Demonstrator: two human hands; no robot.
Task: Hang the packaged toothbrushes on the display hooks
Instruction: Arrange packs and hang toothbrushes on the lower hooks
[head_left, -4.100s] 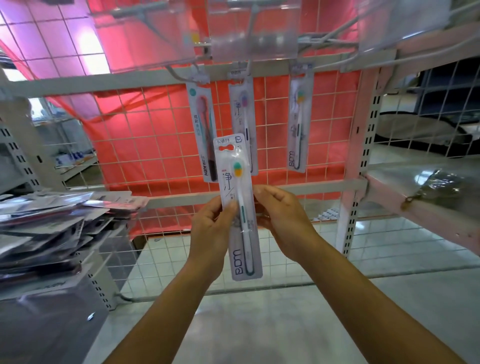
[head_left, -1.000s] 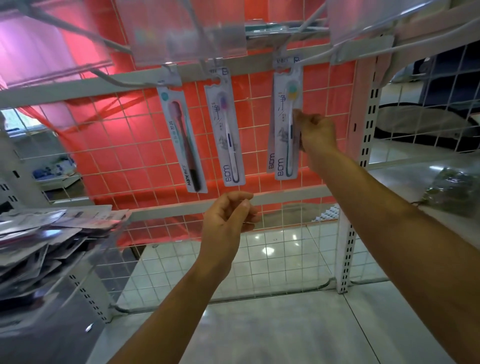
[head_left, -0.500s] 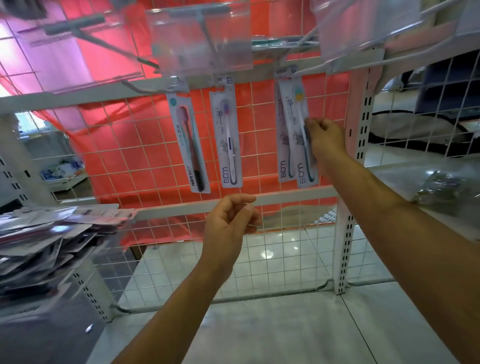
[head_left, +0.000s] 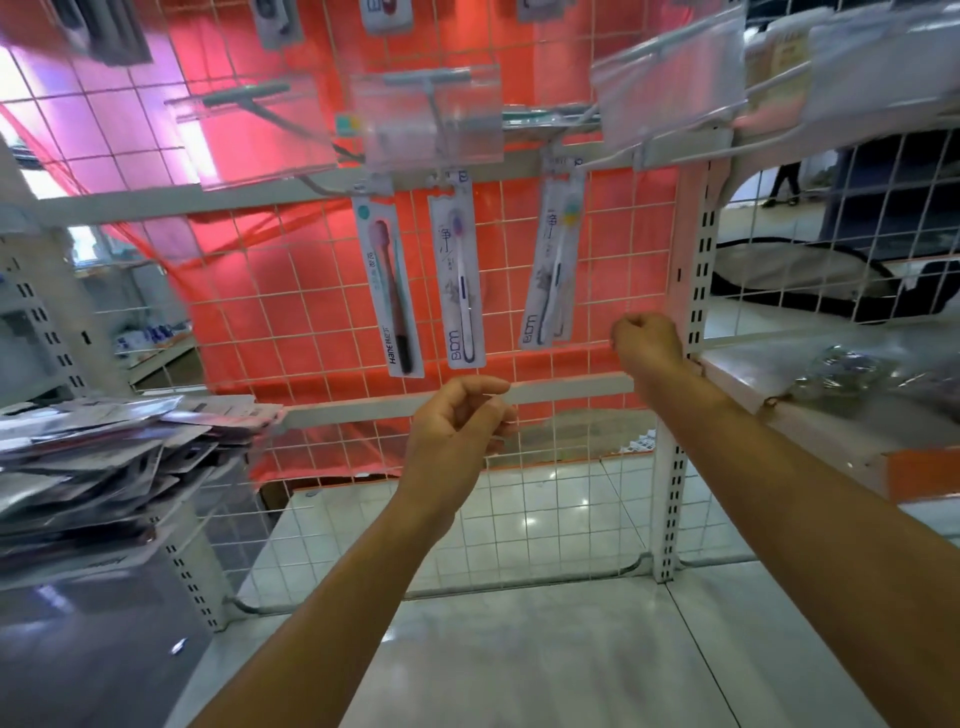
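Toothbrush packs hang from hooks under the white rail (head_left: 156, 200) on the red-backed wire grid. A pink-bristled Hane pack (head_left: 390, 291) is leftmost, then a purple-bristled pack (head_left: 461, 275). To the right, a yellow-and-green-bristled pack (head_left: 555, 260) hangs tilted over another pack on the same hook. My right hand (head_left: 647, 340) is below and to the right of that pair, apart from it, fingers curled on nothing. My left hand (head_left: 457, 423) hovers lower, in front of the middle crossbar, loosely curled and empty.
A pile of packaged toothbrushes (head_left: 104, 447) lies on a shelf at the left. Clear label holders (head_left: 426, 119) stick out on hooks above the rail. A white upright post (head_left: 670, 467) and a shelf with a shiny bag (head_left: 841, 369) stand to the right.
My right hand let go of the yellow-and-green-bristled pack and dropped down and to the right. The pack now hangs tilted on its hook. My left hand stayed about where it was.
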